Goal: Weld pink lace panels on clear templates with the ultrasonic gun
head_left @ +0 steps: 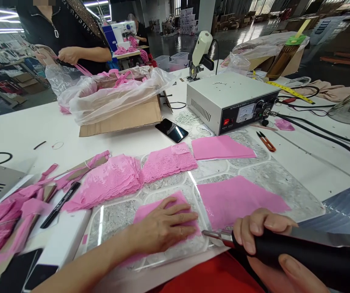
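Note:
My left hand (162, 228) lies flat, fingers spread, on a small pink fabric piece (150, 211) on a clear glass plate (285, 191). My right hand (263, 240) is wrapped round the black handle of a cutting tool (300, 248); its metal tip (211, 234) rests at the right edge of that fabric. Another pink fabric stack (239, 199) lies just beyond the tip. Two stacks of pink lace (114, 179) (169, 160) and one flat pink stack (220, 147) lie further back on the plate.
A white control box (230, 101) with cables stands behind, a phone (171, 130) and orange snips (265, 141) near it. A cardboard box with plastic bag (117, 97) sits back left, where another person handles pink straps. Black marker (60, 203) and pink scraps lie left.

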Action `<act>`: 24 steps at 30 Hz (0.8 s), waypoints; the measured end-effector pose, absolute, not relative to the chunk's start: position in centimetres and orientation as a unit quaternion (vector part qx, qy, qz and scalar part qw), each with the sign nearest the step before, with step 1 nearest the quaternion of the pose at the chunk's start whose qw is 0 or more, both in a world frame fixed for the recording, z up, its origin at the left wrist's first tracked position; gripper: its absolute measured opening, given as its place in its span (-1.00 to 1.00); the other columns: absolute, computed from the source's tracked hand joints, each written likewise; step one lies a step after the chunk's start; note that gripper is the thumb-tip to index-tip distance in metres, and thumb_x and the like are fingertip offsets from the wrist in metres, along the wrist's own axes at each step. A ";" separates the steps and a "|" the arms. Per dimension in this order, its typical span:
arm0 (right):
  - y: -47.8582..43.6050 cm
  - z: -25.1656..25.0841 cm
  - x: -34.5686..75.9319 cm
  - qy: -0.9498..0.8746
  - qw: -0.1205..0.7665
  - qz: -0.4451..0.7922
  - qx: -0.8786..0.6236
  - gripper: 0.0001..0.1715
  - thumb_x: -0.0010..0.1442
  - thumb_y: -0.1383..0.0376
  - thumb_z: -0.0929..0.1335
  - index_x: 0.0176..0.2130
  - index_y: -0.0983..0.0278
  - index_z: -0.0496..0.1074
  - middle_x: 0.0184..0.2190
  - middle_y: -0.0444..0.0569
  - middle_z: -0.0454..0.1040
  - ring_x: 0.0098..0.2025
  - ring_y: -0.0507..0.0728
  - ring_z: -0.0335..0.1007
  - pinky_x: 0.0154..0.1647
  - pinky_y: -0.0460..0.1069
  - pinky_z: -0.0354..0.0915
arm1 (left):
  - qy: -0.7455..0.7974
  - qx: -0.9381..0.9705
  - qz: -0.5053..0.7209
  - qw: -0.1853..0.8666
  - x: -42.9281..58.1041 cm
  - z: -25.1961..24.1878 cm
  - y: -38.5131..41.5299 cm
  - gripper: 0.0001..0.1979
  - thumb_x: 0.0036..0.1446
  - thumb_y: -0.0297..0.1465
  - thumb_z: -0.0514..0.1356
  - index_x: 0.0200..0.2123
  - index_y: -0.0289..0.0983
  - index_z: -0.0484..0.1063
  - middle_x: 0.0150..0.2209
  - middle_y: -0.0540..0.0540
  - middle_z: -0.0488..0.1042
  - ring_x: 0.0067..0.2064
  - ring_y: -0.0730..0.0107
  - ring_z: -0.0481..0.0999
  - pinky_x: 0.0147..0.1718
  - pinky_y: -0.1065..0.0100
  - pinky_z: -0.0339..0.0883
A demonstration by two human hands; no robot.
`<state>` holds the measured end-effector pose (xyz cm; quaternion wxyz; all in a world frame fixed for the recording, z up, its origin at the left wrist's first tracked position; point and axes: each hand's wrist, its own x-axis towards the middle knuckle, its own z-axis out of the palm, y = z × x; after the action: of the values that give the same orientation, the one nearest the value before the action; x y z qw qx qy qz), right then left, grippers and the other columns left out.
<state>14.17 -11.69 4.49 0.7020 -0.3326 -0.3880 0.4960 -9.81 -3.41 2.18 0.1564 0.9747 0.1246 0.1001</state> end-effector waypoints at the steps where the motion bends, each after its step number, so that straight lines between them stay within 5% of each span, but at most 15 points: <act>1: -11.7 4.5 14.2 -0.388 0.701 0.497 -0.333 -0.82 0.16 0.11 0.39 -0.23 0.10 0.44 -0.44 -0.16 0.24 -0.53 0.02 0.32 -0.50 0.00 0.31 | 0.124 0.975 0.100 0.157 -9.8 2.2 -3.4 -0.73 0.41 -0.36 0.03 0.06 -0.21 0.45 0.20 -0.07 0.42 0.27 0.20 0.30 0.31 0.10 -0.10; 24: -11.5 5.0 13.6 -0.415 0.683 0.492 -0.346 -0.84 0.15 0.12 0.39 -0.33 0.13 0.38 -0.42 -0.14 0.27 -0.54 0.04 0.32 -0.51 0.03 0.35 | 0.130 0.972 0.089 0.173 -10.1 1.8 -3.6 -0.72 0.37 -0.38 0.08 0.08 -0.15 0.46 0.25 -0.13 0.35 0.32 0.13 0.23 0.32 -0.03 -0.07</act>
<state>13.64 -11.50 4.97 0.6828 -0.3458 -0.4147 0.4921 -10.10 -3.56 1.78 0.1727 0.9723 0.1299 0.0891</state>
